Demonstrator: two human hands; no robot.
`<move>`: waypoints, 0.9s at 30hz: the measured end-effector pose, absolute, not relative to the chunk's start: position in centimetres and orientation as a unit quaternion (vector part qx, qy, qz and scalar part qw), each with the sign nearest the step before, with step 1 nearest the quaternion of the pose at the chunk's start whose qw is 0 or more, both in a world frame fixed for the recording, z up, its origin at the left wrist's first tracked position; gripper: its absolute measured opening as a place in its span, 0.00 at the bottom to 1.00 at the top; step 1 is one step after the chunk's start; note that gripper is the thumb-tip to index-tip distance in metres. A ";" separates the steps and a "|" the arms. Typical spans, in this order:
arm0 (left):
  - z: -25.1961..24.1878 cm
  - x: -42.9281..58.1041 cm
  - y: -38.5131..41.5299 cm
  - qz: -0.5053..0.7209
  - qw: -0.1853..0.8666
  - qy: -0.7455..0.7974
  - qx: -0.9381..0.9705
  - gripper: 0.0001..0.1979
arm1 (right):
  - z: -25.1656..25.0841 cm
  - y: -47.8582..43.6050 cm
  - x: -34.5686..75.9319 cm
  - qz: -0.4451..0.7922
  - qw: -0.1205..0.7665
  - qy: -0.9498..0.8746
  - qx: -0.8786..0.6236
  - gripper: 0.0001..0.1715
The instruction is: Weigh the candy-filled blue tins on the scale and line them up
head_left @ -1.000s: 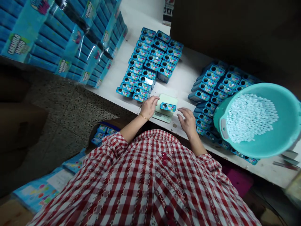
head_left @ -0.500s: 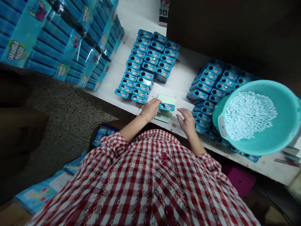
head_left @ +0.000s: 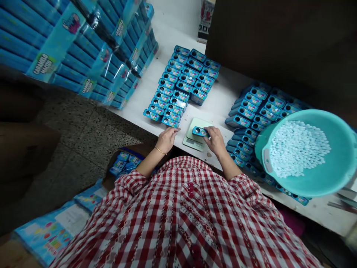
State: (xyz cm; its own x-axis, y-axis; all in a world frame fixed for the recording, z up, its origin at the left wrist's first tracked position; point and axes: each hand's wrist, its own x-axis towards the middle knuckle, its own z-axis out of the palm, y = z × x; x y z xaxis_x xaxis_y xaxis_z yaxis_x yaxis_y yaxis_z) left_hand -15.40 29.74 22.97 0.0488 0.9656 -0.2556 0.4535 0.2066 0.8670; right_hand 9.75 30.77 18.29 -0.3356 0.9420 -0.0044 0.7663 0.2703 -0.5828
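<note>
A small blue candy box (head_left: 198, 131) with a round dark hole in its top stands upright over a pale green digital scale (head_left: 192, 144). My right hand (head_left: 216, 141) pinches the right end of this box between thumb and fingers. To the left of the scale is my left hand (head_left: 166, 140), a thin bangle at its wrist. It holds nothing; its fingers stretch toward the scale, just below the front of a block of upright candy boxes (head_left: 170, 123). Whether its fingertips touch a box there, I cannot tell.
On the right, a turquoise tub (head_left: 341, 160) holds white candies (head_left: 301, 149), with more upright boxes (head_left: 241, 121) beside and under it. Wrapped packs of blue boxes (head_left: 69, 56) are stacked at the left. Below the table's edge, an open carton contains blue boxes (head_left: 119, 165).
My left hand has let go of the candy box and moved left and slightly down. My right hand has come in to the left and taken the box's right end. The view has shifted slightly.
</note>
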 end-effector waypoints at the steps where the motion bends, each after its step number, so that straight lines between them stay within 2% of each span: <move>1: 22.8 -15.9 29.5 0.281 0.456 0.638 0.554 0.07 | 18.2 31.5 9.5 0.247 0.185 -0.777 -0.548 0.21; 5: 22.4 -17.3 28.8 0.286 0.446 0.663 0.529 0.06 | 17.9 36.6 6.6 0.217 0.221 -0.759 -0.573 0.21; 10: 21.9 -18.6 28.5 0.277 0.402 0.665 0.566 0.07 | 16.9 42.1 2.7 0.203 0.181 -0.723 -0.635 0.23; 16: 20.7 -18.5 28.6 0.208 0.365 0.659 0.624 0.08 | 16.9 37.7 9.8 0.102 0.146 -0.701 -0.691 0.20; 20: 20.5 -16.8 29.2 0.190 0.381 0.630 0.649 0.07 | 16.9 35.0 16.3 -0.003 0.072 -0.633 -0.770 0.17; 23: 20.7 -15.4 29.6 0.194 0.393 0.607 0.663 0.08 | 16.3 35.2 18.6 -0.022 0.023 -0.635 -0.772 0.13; 27: 20.7 -14.5 29.3 0.207 0.387 0.595 0.673 0.08 | 17.2 34.9 18.3 -0.019 0.012 -0.694 -0.720 0.12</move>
